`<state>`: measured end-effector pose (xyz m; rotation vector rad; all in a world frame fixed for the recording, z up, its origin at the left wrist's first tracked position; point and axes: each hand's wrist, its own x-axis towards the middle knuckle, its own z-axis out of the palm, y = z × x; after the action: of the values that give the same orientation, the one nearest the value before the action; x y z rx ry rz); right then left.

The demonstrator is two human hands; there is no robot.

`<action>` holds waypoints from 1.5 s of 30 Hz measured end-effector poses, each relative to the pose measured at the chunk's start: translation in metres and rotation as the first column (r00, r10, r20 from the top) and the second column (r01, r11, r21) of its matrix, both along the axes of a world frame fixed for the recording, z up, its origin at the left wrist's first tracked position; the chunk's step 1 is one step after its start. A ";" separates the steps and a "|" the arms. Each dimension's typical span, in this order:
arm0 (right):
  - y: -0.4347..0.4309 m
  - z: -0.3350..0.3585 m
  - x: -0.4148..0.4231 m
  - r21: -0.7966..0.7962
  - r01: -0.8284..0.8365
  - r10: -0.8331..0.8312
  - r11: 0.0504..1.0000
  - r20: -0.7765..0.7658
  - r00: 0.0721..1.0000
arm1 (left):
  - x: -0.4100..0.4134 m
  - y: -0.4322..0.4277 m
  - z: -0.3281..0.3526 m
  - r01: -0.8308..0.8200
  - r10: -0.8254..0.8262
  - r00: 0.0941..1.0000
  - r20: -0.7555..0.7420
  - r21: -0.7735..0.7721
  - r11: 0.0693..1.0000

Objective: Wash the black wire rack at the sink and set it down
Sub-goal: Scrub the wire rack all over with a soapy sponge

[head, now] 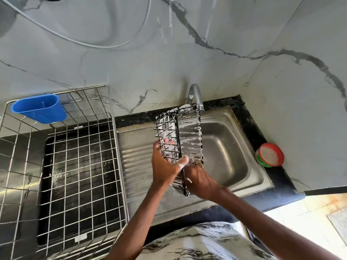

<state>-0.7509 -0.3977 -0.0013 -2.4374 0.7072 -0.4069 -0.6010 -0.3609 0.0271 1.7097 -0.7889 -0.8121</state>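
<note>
The black wire rack (pixel 189 132), streaked with white soap foam, is held upright over the steel sink (pixel 231 147), its top just under the tap (pixel 196 96). My left hand (pixel 166 164) grips the rack's left side, thumb hooked over the middle bar and fingers showing through the wires. My right hand (pixel 201 182) is at the rack's lower end, behind the bar; its fingers are mostly hidden by the rack. I see no water stream from the tap.
A large steel wire dish basket (pixel 78 166) stands on the counter left of the sink, with a blue plastic cup holder (pixel 40 109) hung on its far rim. A round red-and-green tub (pixel 270 155) sits on the black counter right of the sink.
</note>
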 end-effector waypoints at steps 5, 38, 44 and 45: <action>-0.026 -0.008 -0.008 0.026 0.079 -0.068 0.997 -0.285 0.956 | 0.001 0.000 -0.004 0.004 -0.003 1.000 -0.028 0.013 1.000; -0.005 0.016 -0.014 0.178 0.214 -0.201 0.961 -0.086 0.976 | 0.005 0.005 0.005 -0.015 0.008 0.999 -0.048 -0.143 0.990; -0.012 0.024 -0.005 0.599 0.349 -0.273 0.721 -0.218 0.937 | 0.002 0.005 0.013 0.003 -0.016 0.996 -0.087 -0.143 0.990; -0.011 0.023 -0.005 0.549 0.348 -0.268 0.760 -0.224 0.937 | 0.001 0.006 0.015 0.009 -0.023 0.996 -0.087 -0.151 0.988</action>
<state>-0.7556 -0.4089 0.0216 -1.7709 1.1173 -0.1162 -0.6003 -0.3552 0.0419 1.5253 -0.7844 -0.8131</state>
